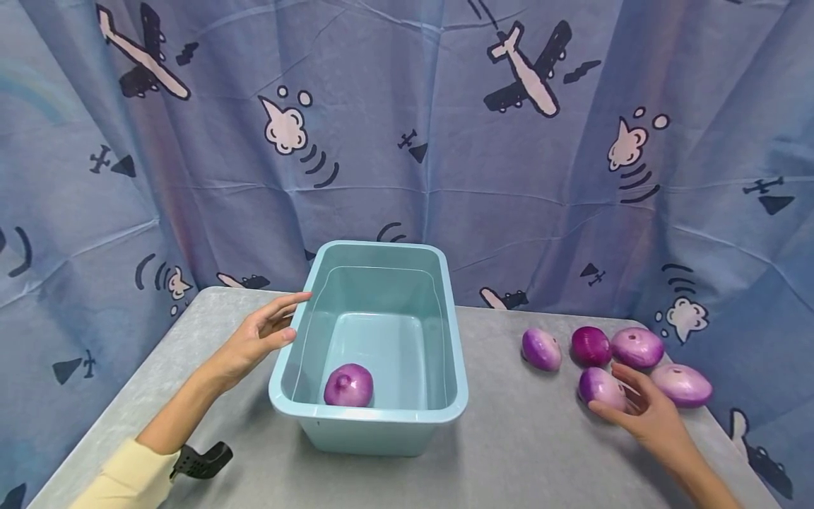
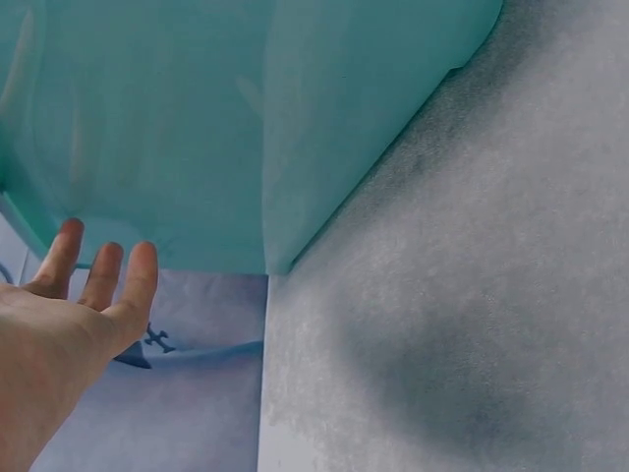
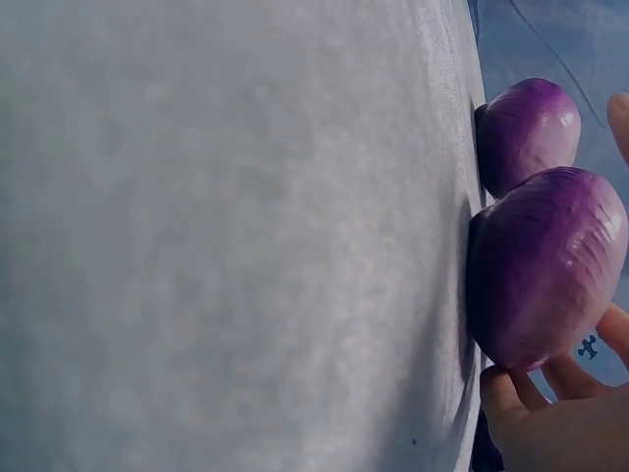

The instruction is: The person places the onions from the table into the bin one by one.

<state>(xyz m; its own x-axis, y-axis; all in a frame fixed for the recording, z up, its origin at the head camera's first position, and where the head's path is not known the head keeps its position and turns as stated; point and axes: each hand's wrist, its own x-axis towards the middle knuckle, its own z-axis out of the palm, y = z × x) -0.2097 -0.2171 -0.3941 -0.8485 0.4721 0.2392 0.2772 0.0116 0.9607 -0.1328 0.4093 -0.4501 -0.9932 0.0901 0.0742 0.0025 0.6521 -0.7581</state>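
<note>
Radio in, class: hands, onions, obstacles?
Left hand at bin rim. Right hand around one onion. Second onion inside bin. Four more onions nearby; could crowd it.

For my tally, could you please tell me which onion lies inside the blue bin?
The round purple onion in the near end of the bin; the other five onions lie outside it, on the grey table to its right.
</note>
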